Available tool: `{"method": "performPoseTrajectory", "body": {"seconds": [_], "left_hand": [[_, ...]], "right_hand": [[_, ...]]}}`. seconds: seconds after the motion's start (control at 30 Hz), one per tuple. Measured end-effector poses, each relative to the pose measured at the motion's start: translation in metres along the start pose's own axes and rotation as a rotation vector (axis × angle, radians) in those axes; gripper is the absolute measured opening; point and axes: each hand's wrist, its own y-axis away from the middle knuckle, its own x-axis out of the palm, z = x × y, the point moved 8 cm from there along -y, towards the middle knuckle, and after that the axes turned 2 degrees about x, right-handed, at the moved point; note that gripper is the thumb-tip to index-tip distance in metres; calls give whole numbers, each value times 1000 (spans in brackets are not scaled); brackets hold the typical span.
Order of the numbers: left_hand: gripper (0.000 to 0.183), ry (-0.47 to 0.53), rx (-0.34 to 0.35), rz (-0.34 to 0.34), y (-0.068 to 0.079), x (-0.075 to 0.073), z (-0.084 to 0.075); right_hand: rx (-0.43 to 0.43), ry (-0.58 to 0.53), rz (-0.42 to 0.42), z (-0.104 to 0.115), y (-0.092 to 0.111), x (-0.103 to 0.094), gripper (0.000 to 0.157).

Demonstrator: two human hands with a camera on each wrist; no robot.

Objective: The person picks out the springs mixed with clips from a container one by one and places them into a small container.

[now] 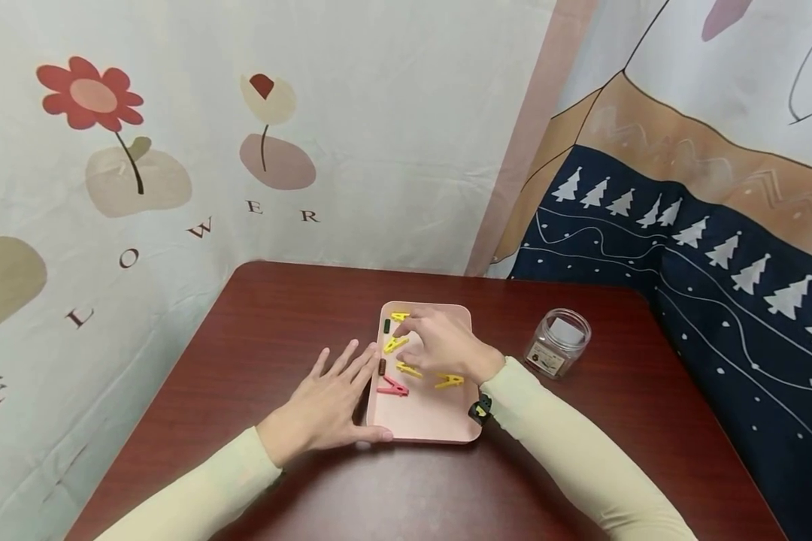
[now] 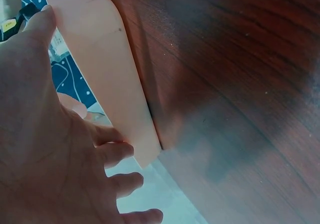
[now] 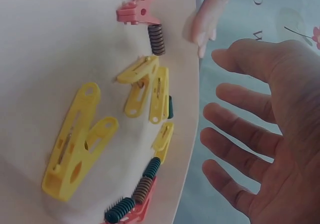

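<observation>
— Pale sleeves (image 1: 582, 443) sit nearest the head cam. What's around?
— Pink tray (image 1: 426, 422) on the desk (image 1: 284, 330), clear jar (image 1: 548, 361) to its right, printed cloth (image 1: 392, 180) behind. Right hand (image 1: 449, 346) blocks the tray's far right part.
— Grip state?
— Right: fingers parted, nothing between them, above the clips; can't tell the gap. Left hand (image 1: 325, 409): spread, thumb and index at the tray's left wall.
— Clips where?
— In the tray. Head view: four yellow clips (image 1: 449, 381) around the right hand, one red clip (image 1: 395, 388) near the left hand.
— Wrist cams add anything?
— Right wrist: coils readable on brown spring (image 3: 156, 39) and green spring (image 3: 120, 211), plus a second red clip (image 3: 147, 199), partly behind springs. Head view doesn't show that clip. Left wrist: tray's outer wall.
— Orientation?
— First red clip lies crosswise, arms splayed toward the left wall. Largest-looking yellow one (image 3: 75, 154), right wrist view: long axis slants lower left to upper right, arms splayed upward.
</observation>
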Motion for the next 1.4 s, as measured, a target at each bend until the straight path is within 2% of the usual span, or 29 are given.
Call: {"method": "performPoseTrajectory", "body": {"seconds": [0.27,0.63,0.93,1.4], "left_hand": [[134,6,-3,1,0,1,0],[134,12,-2,-5,-1,1,1],[134,19,-2,-5,-1,2,1],[136,10,-4,1,0,3,1]], "right_hand": [[37,54,14,0,-4,12,33],[29,21,64,3,-11,28,35],[22,26,105,1,-15,42,29],[-16,139,98,10,-20,49,25]]}}
